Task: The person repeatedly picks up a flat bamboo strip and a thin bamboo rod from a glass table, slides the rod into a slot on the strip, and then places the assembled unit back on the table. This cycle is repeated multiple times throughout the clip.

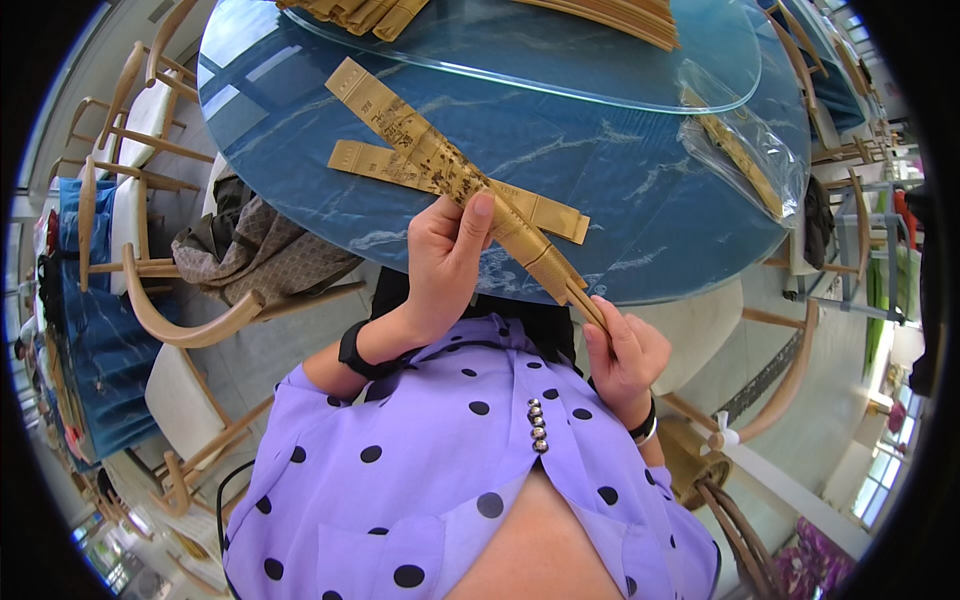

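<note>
Head view, my left hand (443, 262) pinching the paper chopstick sleeve (440, 160), my right hand (625, 355) clamped on the bamboo chopsticks (572, 290), blue marble table (620, 170) beneath.

The paper chopstick sleeve (440, 155) pinched in the left hand (445, 262) is matt tan paper with darker brown print, creased flat. The chopsticks (583, 300) emerging from its 5 o'clock end into the right hand (625, 352) look like smooth, pale bamboo or wood. A second sleeve (380, 163) of the same matt paper lies on the round table (620, 180), whose top is glossy blue with white marble-like veining. Above it sits a clear glass turntable (560, 60), smooth and reflective. At 2 o'clock a crinkled transparent plastic bag (745, 150) shines. The chair (190, 330) at 9 o'clock is smooth, light bentwood.
</note>
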`<state>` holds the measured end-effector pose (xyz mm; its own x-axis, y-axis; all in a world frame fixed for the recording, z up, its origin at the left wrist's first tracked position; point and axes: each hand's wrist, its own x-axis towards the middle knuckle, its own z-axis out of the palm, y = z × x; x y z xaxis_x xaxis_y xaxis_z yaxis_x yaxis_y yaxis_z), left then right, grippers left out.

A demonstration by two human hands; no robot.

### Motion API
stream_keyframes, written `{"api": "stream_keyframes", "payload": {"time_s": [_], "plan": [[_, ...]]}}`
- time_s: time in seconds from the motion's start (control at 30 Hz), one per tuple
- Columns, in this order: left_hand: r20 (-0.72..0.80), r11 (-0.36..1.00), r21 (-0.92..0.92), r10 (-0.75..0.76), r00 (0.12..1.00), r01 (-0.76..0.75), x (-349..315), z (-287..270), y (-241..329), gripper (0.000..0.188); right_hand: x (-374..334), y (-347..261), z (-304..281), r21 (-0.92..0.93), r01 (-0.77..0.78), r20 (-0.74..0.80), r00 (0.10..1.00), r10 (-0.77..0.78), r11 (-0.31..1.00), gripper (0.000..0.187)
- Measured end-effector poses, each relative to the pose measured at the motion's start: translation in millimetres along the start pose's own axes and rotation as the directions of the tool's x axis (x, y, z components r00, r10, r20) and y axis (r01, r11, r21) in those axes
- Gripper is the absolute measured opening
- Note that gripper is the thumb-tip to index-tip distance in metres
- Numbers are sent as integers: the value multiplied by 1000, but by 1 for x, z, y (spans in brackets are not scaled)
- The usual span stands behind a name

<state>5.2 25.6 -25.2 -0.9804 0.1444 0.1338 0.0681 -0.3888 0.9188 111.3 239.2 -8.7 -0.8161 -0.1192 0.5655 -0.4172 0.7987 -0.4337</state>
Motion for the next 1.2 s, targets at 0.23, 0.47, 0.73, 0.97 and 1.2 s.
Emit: {"api": "stream_keyframes", "payload": {"time_s": [0.23, 0.47, 0.73, 0.97, 1.2], "plan": [[-10, 999, 24, -33, 999, 33, -3, 10, 4, 34, 1, -1, 2, 10, -1, -22, 1000, 2, 1000, 28], [11, 994, 111, -25, 1000, 24, -7, 10, 4, 34, 6, 0, 5, 16, 11, -43, 999, -10, 1000, 29], [-49, 998, 55, -3, 999, 6, 16, 2, 17, 35, 12, -6, 3, -61, 73, -2, 997, -73, 995, 33], [-73, 994, 50, -94, 993, 97, 7, 7, 19, 33, 12, -9, 10, -43, 85, -18, 996, -85, 995, 34], [-141, 994, 0, -109, 984, 111, 15, -2, 21, 33, 11, -4, 8, 31, -47, 50, 998, 46, 998, 28]]}}
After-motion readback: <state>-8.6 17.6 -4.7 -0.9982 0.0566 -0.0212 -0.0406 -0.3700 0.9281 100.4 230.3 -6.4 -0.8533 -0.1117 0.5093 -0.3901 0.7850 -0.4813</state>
